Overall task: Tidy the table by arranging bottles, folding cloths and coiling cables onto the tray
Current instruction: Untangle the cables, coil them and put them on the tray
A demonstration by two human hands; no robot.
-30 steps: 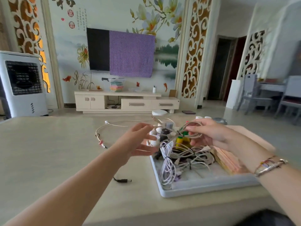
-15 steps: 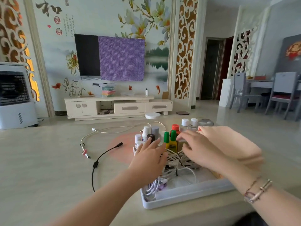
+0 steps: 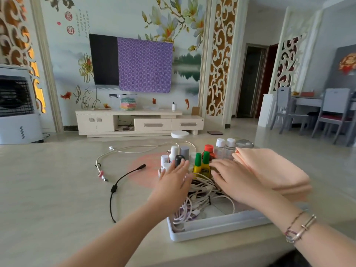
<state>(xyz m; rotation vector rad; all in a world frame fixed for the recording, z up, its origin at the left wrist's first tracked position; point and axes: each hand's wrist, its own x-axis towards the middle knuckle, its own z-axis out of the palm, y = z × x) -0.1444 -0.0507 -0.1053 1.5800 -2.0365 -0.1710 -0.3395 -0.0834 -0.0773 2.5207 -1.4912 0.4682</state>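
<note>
Both hands lie flat, fingers straight and spread, over the tangle of white charging cables piled in the shallow white plastic tray; the left hand presses the near-left part of the bundle and the right hand the middle, neither curled round anything. The pose looks meant to squash the springy loops down so they stay inside the rim (a loose coil tends to uncurl). Behind the fingers, small bottles stand upright in a cluster at the tray's far end: two yellow ones with green caps, white and grey ones, a red-capped one and clear ones with white lids, apparently grouped there to leave the front for cables. A folded peach cloth lies along the tray's right side. Two cables remain out on the beige desk: a thin black lead and a long pale braided cable in a wide loop, so the coiling seems not yet finished
</note>
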